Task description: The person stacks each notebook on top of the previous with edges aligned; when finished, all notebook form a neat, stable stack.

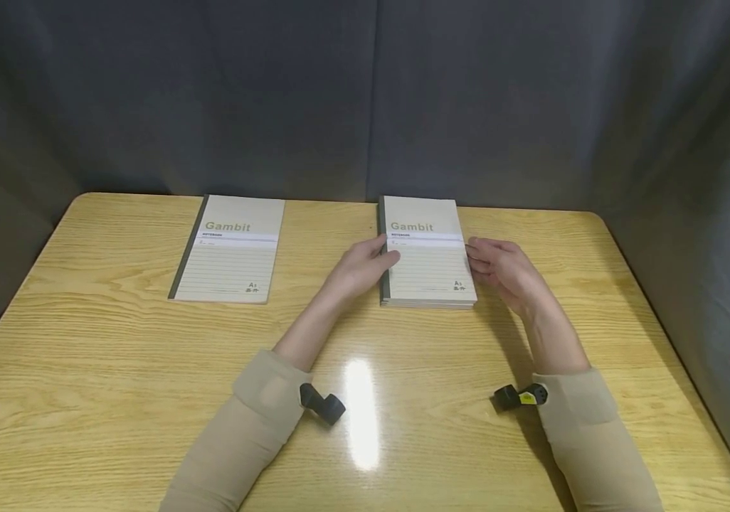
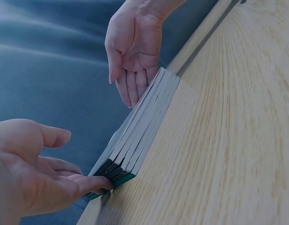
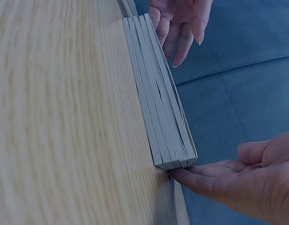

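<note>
A neat stack of several notebooks (image 1: 425, 274), with pale covers, dark spines and "Gambit" printed on top, lies near the table's back edge. My left hand (image 1: 361, 267) touches the spine side with its fingers, thumb held above the top cover. On the opposite side, the fingertips of my right hand (image 1: 502, 267) meet the page edges. Both wrist views show the fingers extended against the stacked notebooks (image 2: 146, 124), low on their sides; the thumbs stand apart from the covers. In the right wrist view the stack's layered edges (image 3: 156, 93) are roughly even.
Another notebook (image 1: 230, 249) of the same kind lies flat to the left of the stack. The wooden table (image 1: 115, 370) has rounded back corners. A dark grey curtain (image 1: 262, 99) hangs behind it and at both sides.
</note>
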Demonstrator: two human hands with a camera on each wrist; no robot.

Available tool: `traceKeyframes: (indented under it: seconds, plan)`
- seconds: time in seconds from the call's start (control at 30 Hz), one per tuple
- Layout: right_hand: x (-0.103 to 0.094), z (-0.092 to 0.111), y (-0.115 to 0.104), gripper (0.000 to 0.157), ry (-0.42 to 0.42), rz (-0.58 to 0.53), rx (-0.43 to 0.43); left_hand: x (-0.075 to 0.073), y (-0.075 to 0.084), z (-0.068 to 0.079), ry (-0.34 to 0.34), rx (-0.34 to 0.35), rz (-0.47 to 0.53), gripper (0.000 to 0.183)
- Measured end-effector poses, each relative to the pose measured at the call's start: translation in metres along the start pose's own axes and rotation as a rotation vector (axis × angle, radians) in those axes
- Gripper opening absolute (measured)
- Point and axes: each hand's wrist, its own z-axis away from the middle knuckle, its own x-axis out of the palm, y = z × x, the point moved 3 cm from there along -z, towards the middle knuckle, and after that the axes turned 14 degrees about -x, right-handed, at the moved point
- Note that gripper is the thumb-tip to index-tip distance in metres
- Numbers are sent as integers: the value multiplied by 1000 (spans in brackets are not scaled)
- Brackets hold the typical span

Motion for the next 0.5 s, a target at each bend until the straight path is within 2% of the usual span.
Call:
traceKeyframes:
  seconds: [0.33, 0.5]
  plan:
    - [-3, 1, 0, 62, -22, -55, 10, 1, 1, -2, -43, -23, 126, 61]
    - [-5, 2, 0, 62, -47, -67, 2, 1, 1, -2, -45, -44, 124, 61]
